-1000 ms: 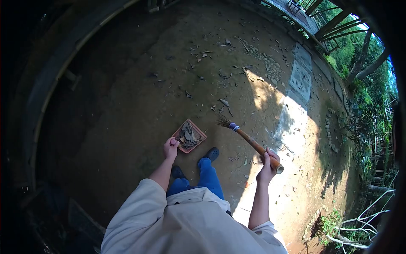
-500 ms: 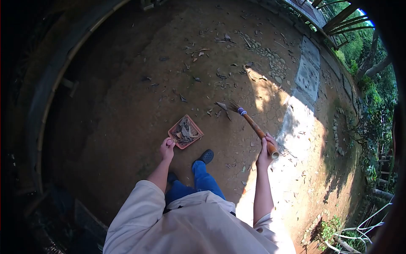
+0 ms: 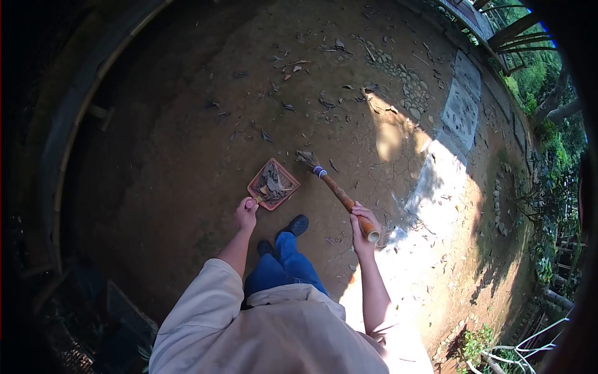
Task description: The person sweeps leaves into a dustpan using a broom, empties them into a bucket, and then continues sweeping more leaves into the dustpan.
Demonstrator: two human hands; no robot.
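Observation:
My left hand (image 3: pixel 246 214) grips the handle of a reddish dustpan (image 3: pixel 273 184) that carries several dry leaves. The dustpan is held low over the dirt ground, just ahead of my dark shoe (image 3: pixel 298 224). My right hand (image 3: pixel 361 227) holds a short broom (image 3: pixel 333 190) by its brown wooden handle. Its bristle head (image 3: pixel 305 158) points forward and left, right beside the dustpan's far corner.
Dry leaves (image 3: pixel 324 100) lie scattered over the bare dirt ahead. A strip of pebbles (image 3: pixel 408 87) and a stone slab (image 3: pixel 461 106) run along the right, with a fence and greenery beyond. A dark curved wall (image 3: pixel 68 124) borders the left.
My right hand has swung the broom leftward and nearer, so its bristles now sit beside the dustpan. The dustpan in my left hand has stayed in nearly the same place.

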